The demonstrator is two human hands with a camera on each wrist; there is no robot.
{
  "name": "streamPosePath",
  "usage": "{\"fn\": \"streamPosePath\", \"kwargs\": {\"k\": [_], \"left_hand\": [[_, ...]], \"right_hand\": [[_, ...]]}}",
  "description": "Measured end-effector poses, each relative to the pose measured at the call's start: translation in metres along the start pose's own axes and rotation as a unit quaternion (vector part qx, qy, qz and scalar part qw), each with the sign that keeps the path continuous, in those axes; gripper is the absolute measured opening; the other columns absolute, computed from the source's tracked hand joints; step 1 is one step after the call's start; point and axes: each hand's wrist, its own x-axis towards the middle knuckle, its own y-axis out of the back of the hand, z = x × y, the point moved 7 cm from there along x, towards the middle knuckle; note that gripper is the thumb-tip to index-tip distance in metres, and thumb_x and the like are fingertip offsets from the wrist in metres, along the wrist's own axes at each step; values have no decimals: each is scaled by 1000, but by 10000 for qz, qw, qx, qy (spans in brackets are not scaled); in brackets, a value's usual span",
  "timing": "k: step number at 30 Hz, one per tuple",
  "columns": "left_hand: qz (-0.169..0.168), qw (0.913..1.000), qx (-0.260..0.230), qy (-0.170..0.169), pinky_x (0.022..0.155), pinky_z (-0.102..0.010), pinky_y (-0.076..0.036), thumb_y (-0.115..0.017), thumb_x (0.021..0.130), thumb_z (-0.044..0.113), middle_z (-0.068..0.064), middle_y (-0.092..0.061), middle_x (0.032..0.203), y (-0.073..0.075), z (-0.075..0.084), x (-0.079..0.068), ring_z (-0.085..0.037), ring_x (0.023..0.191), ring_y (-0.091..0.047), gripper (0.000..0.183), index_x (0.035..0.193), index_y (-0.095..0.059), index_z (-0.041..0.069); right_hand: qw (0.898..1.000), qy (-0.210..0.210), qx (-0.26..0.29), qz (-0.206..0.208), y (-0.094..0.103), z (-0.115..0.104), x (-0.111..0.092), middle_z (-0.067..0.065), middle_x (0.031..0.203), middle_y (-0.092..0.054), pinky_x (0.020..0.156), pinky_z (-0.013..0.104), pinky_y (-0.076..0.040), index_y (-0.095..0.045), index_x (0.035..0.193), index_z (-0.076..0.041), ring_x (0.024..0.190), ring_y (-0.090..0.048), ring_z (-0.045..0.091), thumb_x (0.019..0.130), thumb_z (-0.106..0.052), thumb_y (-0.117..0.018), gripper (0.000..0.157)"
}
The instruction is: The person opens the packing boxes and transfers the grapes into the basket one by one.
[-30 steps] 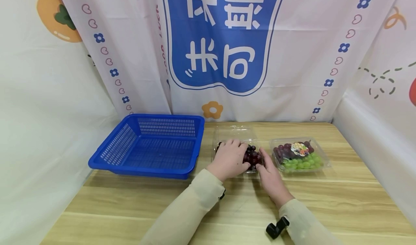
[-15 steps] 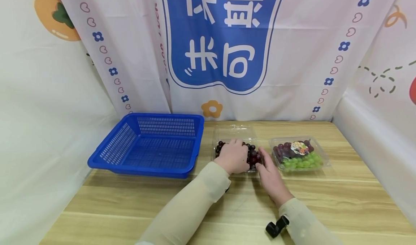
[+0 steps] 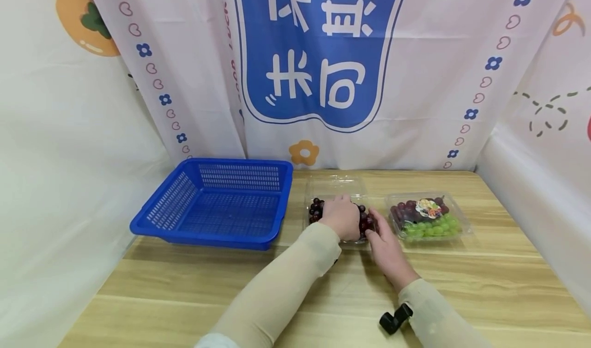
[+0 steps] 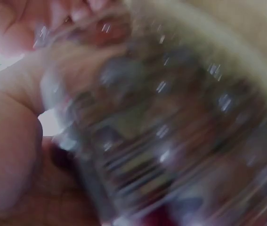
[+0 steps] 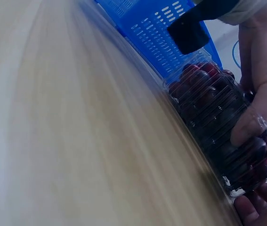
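Wood-grain table (image 3: 351, 307): dark grapes (image 3: 316, 212), raised-lid clamshell (image 3: 334, 185)
Left hand (image 3: 342, 217): fingers hidden — can't tell grip
Right hand (image 3: 390, 255): pinches clamshell
Risk: hard tug — could spill grapes

Head view: blue panel (image 3: 314, 45) on the curtain (image 3: 429, 81) is showing white 未来 (image 3: 290, 75) and 可期 (image 3: 342, 83), turned sideways, reading bottom to top; 来 and 期 are running up to the frame edge. Left of it, small red GOOD LUCK (image 3: 234, 73) is running upward, partly blurred. Sticker (image 3: 428, 209) on the closed grape box (image 3: 431, 231) is coming out too small to read.
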Motion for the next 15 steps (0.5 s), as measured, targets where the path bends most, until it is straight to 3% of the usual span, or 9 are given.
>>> {"fn": "streamPosePath", "kwargs": {"k": [3,7,10,15], "left_hand": [[190,9998,34,32,89,-43,-50,-74,83,47,-3,-53,135,-4,-2,3,-20,114,-51,32,102,-77,22],[545,9985,-1,-59,88,-41,-52,-74,81,47,0,-57,128,-3,-7,2,-18,112,-53,32,102,-78,22],[762,9968,-167,-175,90,-39,-52,-74,81,47,2,-60,122,-2,-10,-2,-18,113,-54,36,107,-78,22],[886,9930,-761,-201,83,-38,-53,-76,80,45,4,-63,124,-2,-19,-7,-17,115,-56,41,116,-76,24]], "right_hand": [[10000,31,12,-7,0,0,0,13,166,-22,116,56,-27,-21,163,-17,141,-36,42,105,-14,-42,61],[10000,56,8,-2,2,0,1,13,166,-21,114,59,-28,-21,163,-18,139,-38,43,104,-13,-45,63],[9999,101,-9,-65,1,0,1,12,167,-19,118,59,-18,-20,163,-17,148,-23,39,103,-13,-47,66],[9993,183,-170,-290,0,1,0,10,168,-15,119,60,-13,-15,164,-17,151,-15,38,103,-17,-49,70]]}}
